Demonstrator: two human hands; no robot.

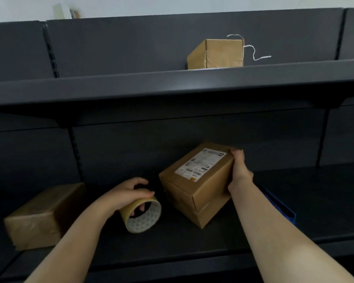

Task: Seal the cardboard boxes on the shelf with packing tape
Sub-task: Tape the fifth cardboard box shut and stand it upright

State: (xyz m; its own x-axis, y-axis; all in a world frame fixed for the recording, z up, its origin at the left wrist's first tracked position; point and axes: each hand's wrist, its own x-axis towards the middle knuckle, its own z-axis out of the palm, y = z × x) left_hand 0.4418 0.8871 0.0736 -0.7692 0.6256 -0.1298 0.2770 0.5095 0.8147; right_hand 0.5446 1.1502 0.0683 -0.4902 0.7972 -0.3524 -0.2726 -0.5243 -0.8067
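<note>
Cardboard boxes: three. Left hand [125, 194] grips tape roll [143, 216]; right hand [240, 170] grips labelled box [196, 184].

Matt cardboard box [196, 180], glossy tape [143, 217]

Tape roll [143, 215] on lower shelf [192, 248] between left box [43, 213] and labelled box [198, 184]; third box [219, 54] on upper shelf [131, 84].
</note>
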